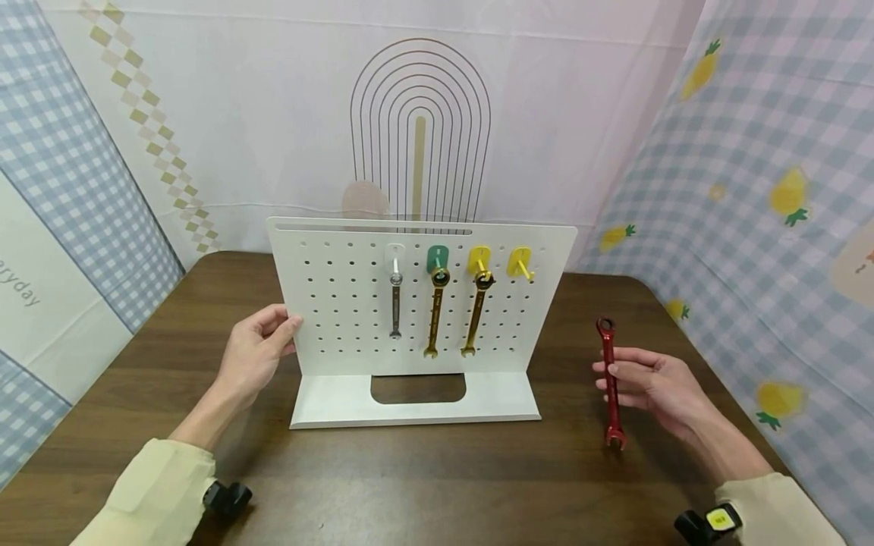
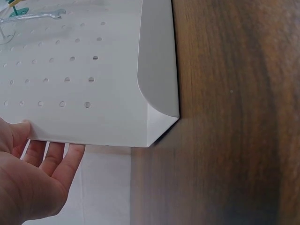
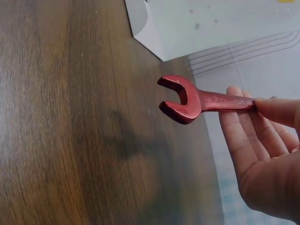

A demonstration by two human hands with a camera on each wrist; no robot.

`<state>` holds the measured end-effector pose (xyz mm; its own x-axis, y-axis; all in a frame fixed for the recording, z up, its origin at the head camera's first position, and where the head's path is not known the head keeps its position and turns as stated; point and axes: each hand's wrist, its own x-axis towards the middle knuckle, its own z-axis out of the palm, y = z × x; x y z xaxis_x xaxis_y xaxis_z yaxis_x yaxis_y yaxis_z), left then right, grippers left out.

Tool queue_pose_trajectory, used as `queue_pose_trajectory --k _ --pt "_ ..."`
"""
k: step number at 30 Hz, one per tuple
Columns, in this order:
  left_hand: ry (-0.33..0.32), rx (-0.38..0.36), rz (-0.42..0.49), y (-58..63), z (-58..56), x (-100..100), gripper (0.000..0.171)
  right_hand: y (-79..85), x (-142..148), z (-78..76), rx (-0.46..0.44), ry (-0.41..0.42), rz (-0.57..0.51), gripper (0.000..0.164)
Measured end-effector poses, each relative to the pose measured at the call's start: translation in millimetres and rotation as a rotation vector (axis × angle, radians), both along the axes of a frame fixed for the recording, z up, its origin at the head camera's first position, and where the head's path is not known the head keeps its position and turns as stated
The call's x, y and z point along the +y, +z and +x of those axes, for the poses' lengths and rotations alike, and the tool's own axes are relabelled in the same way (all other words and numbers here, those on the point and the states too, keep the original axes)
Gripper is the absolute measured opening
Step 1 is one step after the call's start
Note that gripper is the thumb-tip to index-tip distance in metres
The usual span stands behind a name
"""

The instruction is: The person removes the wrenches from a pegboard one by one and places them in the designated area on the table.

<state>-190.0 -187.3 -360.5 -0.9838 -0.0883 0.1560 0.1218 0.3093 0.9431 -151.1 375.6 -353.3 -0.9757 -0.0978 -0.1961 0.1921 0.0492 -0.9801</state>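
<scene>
My left hand (image 1: 256,349) pinches the left edge of a white pegboard (image 1: 341,303), thumb in front and fingers behind. In my right hand (image 1: 658,387) is a red combination wrench (image 1: 611,387), held upright between thumb and fingers, ring end up and open end down, to the right of the board. The right wrist view shows its open jaw end close, above the wood. On the board hang a small silver wrench (image 1: 396,307) from a clear hook and two gold wrenches, one (image 1: 435,315) on a green hook (image 1: 438,258), the other (image 1: 476,315) on a yellow hook (image 1: 479,258).
A second yellow hook (image 1: 521,262) at the board's right holds nothing. The board stands on a white base (image 1: 334,402) with a cut-out, on a brown wooden table (image 1: 410,485). Patterned cloths (image 1: 751,189) enclose the table's back and sides.
</scene>
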Motion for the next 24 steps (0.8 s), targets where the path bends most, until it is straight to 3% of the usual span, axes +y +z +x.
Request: queue_pose_trajectory --k 17,24 --pt "0.004 0.006 0.003 -2.2 -1.0 0 0.031 -0.8 14 -5.1 -0.038 -0.040 0.081 0.015" --pt "-0.006 0.001 -0.006 -0.4 0.6 0 0.031 -0.6 21 -7.1 -0.064 -0.057 0.069 0.014"
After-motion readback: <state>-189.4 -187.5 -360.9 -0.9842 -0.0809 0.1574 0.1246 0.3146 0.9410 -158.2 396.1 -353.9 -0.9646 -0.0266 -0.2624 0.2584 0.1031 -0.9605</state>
